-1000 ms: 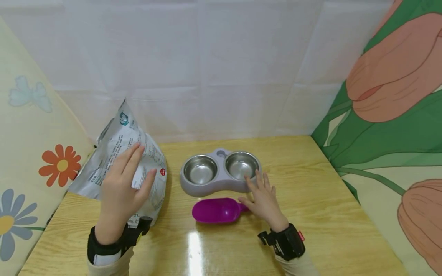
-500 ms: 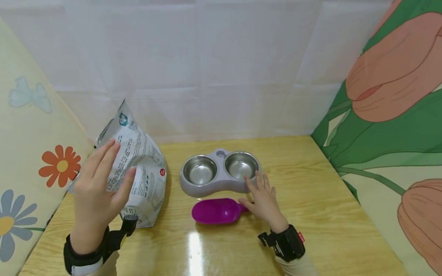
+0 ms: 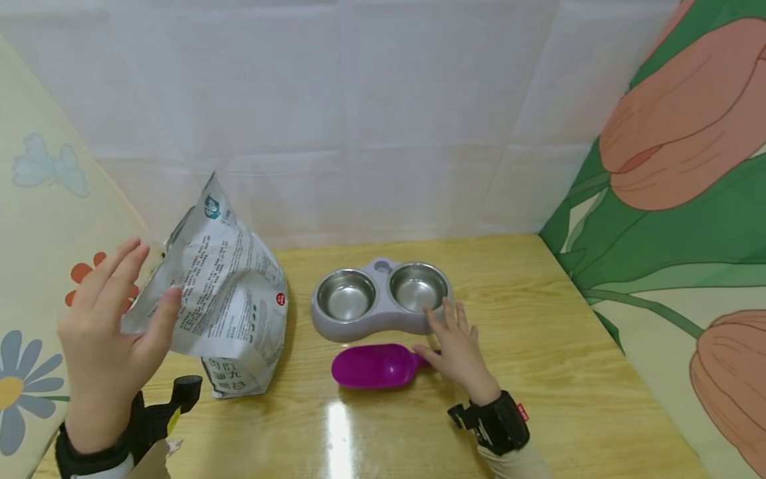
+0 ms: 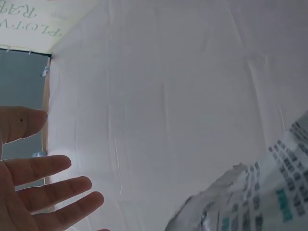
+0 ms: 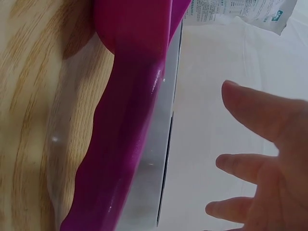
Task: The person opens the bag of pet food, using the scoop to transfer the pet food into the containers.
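A silvery-white printed bag stands on the left of the table, its wide top tilted over to the left. My left hand is raised just left of it, fingers extended and thumb apart, holding nothing. In the left wrist view a gap separates those fingers from the bag. A magenta scoop lies with its handle to the right. Over that handle hovers my right hand, fingers spread; the right wrist view shows space between the fingers and the handle.
Behind the scoop sits a grey double pet feeder with two steel bowls. A white sheet hangs behind the wooden table. Flower-patterned panels rise along both sides.
My left hand has moved left, from in front of the bag to beside it, uncovering more of the print. The right hand, scoop and feeder have stayed put.
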`<state>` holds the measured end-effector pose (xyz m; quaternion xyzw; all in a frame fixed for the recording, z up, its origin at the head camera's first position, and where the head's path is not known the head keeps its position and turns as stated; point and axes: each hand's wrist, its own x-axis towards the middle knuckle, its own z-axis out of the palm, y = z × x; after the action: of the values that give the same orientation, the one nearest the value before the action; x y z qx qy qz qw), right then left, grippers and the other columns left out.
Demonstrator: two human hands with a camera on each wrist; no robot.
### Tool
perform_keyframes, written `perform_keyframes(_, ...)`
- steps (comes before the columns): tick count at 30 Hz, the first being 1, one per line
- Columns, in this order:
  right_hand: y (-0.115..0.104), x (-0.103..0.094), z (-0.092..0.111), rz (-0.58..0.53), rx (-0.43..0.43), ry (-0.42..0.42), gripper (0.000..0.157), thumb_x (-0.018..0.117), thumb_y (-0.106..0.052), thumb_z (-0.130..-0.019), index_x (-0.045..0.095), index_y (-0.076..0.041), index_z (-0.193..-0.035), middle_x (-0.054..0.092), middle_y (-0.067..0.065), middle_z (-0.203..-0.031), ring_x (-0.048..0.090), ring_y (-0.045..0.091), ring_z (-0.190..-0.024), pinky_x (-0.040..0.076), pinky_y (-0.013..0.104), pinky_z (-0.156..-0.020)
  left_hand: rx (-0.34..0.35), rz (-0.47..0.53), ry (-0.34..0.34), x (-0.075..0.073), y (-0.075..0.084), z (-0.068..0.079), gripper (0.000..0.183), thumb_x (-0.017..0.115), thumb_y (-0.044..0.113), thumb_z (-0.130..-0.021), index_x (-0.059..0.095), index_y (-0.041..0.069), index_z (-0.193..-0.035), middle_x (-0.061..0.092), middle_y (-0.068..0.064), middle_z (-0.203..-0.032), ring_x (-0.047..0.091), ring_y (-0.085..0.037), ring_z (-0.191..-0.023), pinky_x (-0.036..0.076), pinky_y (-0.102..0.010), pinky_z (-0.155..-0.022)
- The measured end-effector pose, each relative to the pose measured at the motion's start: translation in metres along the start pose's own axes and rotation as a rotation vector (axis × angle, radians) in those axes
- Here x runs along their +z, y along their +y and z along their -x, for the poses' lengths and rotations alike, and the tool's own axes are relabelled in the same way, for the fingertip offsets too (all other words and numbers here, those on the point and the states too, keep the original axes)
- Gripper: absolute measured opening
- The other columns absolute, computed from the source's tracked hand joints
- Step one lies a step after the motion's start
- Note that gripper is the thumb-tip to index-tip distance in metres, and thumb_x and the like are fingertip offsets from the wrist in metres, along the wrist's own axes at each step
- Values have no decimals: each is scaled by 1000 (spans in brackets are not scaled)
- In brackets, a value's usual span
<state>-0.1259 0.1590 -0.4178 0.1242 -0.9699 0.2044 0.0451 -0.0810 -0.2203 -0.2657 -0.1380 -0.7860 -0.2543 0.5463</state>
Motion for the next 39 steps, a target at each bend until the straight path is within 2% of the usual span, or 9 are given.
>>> perform_keyframes(6,1,0,1,1,8,-13,68,66,-36,-81,41,-3,-135,19,32,-141,7,49,-130,15,72,-89,-27,-69,-76,-19,-21,0,70,49,55,-84,58,-7,-113,56,-23,-116,52,-49,-98,29,-9,-90)
perform_keyframes(11,2,1,1,3,13,-11,68,66,-35,-80,42,-2,-134,19,31,-141,7,50,-130,15,72,-89,-61,-65,-88,-29,-38,3,70,50,54,-84,56,-9,-115,54,-28,-117,49,-51,-102,28,-10,-93)
perform_keyframes(18,3,2,2,13,14,-19,68,67,-35,-80,42,-2,-134,19,32,-141,9,50,-130,15,72,-89,-191,-147,-196,-38,-52,13,62,52,46,-87,51,-5,-123,48,-26,-126,44,-45,-114,31,-45,-99)
perform_keyframes(21,3,3,2,7,17,-20,67,67,-35,-80,42,-2,-134,18,32,-141,8,50,-130,15,72,-89,-185,-129,-200,-33,-56,17,62,53,46,-87,52,-6,-122,50,-28,-122,45,-48,-110,31,-48,-98)
perform_keyframes(25,3,3,2,6,20,-21,68,67,-34,-80,42,-2,-134,18,32,-141,7,50,-130,14,72,-89,-125,-42,-214,-19,-61,21,56,57,38,-87,55,-9,-117,55,-31,-111,51,-51,-96,32,-23,-98)
perform_keyframes(28,2,2,1,9,22,-30,68,66,-35,-80,42,-2,-134,18,32,-141,7,50,-130,15,72,-88,-139,-2,-311,-10,-60,24,45,62,21,-84,54,-8,-118,59,-29,-103,56,-45,-79,32,-4,-80)
perform_keyframes(31,0,2,1,7,22,-38,68,66,-36,-81,42,-2,-134,17,31,-142,7,49,-130,14,72,-89,-199,12,-393,-5,-56,26,46,65,7,-79,53,-4,-121,60,-28,-95,56,-41,-67,28,1,-64)
perform_keyframes(33,-2,2,1,3,19,-38,68,66,-36,-81,42,-1,-134,17,31,-142,7,49,-130,14,71,-89,-232,3,-434,-4,-54,26,48,66,6,-78,52,-2,-123,60,-28,-91,57,-43,-65,27,2,-60)
perform_keyframes(39,-8,0,-4,-10,-17,-22,69,66,-37,-80,42,-1,-134,16,29,-143,6,49,-130,13,71,-89,-266,-10,-456,-4,-52,26,47,66,6,-78,52,-4,-122,61,-29,-88,57,-46,-63,28,1,-56)
